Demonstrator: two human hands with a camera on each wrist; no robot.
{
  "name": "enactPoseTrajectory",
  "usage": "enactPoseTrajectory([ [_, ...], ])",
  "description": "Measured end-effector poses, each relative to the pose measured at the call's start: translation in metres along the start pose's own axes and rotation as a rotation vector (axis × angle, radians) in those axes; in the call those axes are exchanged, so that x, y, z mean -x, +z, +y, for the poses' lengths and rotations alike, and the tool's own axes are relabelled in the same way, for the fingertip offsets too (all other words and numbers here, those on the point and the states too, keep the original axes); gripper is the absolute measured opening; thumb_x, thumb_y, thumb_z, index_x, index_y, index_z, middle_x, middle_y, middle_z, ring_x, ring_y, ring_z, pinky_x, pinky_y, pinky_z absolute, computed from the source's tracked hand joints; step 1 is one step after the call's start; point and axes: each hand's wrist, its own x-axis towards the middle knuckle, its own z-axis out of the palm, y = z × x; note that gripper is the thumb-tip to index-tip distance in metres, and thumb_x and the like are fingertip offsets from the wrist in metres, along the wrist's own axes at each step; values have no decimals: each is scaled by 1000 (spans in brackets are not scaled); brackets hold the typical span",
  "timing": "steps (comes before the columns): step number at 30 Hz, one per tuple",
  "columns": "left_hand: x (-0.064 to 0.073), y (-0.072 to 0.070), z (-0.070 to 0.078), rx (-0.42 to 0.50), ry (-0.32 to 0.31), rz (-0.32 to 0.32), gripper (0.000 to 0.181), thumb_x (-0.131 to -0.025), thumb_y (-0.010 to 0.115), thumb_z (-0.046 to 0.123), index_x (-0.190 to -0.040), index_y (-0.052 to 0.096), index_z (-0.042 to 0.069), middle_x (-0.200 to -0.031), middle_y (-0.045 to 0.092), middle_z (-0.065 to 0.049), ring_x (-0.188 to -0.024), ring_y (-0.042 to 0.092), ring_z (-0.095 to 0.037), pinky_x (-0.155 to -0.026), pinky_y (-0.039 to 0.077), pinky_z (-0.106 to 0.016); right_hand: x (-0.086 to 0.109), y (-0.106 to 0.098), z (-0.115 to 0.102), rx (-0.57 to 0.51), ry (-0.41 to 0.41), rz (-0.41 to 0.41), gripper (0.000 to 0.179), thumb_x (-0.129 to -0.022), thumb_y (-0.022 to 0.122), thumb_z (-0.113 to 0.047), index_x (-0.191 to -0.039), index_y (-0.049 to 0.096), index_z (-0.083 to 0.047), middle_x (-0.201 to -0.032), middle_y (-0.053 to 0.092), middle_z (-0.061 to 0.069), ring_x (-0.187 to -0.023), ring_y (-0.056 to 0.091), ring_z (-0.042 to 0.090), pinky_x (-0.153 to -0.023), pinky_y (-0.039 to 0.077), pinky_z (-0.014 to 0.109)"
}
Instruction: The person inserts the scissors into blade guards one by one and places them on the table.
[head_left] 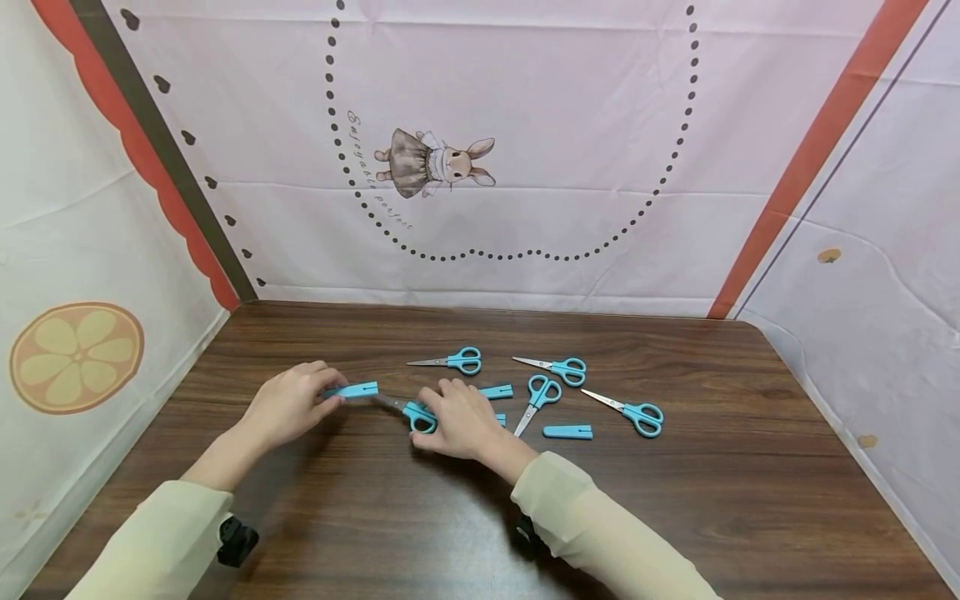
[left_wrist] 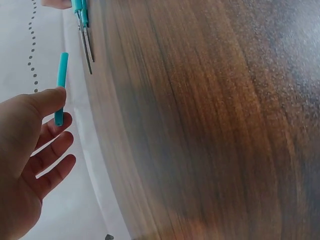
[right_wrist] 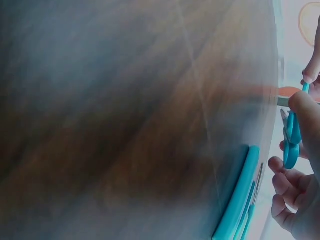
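Observation:
My left hand (head_left: 288, 404) pinches a light-blue scissor blade cover (head_left: 360, 390) between thumb and index finger, just above the tabletop. In the left wrist view, the cover (left_wrist: 61, 72) points up and the other fingers are spread apart. With its thumb and fingers, my right hand (head_left: 463, 423) holds a pair of scissors (head_left: 420, 418) by the blue handles. The scissors' blades point left toward the cover; in the left wrist view the blades (left_wrist: 88, 47) show slightly parted and apart from it. The right wrist view shows the handles (right_wrist: 292, 137) at the thumb.
Behind and right of my right hand lie more blue-handled scissors (head_left: 465, 361), (head_left: 572, 372), (head_left: 543, 390), and scissors (head_left: 645, 419) farther right. A loose cover (head_left: 567, 432) lies near them; two covers (head_left: 498, 392) are partly hidden by the hand. Fabric walls (head_left: 525, 283) enclose the wooden table (head_left: 712, 500).

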Motion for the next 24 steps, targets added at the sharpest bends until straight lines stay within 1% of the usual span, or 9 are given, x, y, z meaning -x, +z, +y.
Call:
enactPoseTrajectory([
  [2,0,-1,0,1,7,3,17,-78,73,20,-93,68,14,-83,61,0,-66,53,-9,-54,42,-30,1,-1,3,-4,-2,-1,51,-83,54,-56,-119,55,-21,-96,57,0,-80,52,14,-59,40,26],
  [5,-1,-1,1,1,16,8,17,-78,73,19,-93,68,14,-82,61,0,-66,53,-9,-54,42,-30,2,-3,7,-9,-11,9,51,-84,54,-55,-121,54,-20,-99,59,0,-84,55,15,-61,41,26],
  [9,-1,-2,3,0,22,15,17,-77,74,19,-92,68,14,-82,61,0,-66,54,-10,-54,43,-31,4,-6,12,-30,-28,38,49,-84,55,-52,-121,55,-20,-94,58,0,-77,54,14,-55,38,23],
  [13,-2,-2,6,2,24,18,17,-78,74,19,-93,68,14,-82,61,0,-66,54,-10,-54,42,-30,6,-7,17,-54,-33,56,48,-84,55,-51,-121,55,-21,-92,57,0,-73,52,12,-52,36,21],
  [20,-3,0,11,7,40,22,17,-78,73,19,-94,68,14,-84,61,1,-68,55,-11,-55,44,-31,10,-10,26,-82,-20,80,45,-83,56,-50,-118,56,-23,-95,59,-1,-76,55,13,-51,40,22],
  [24,-4,2,14,12,50,31,17,-78,73,20,-94,68,15,-85,62,1,-70,56,-11,-56,45,-32,13,-11,33,-78,-7,108,43,-81,57,-51,-115,56,-25,-92,58,-3,-73,54,12,-48,39,23],
])
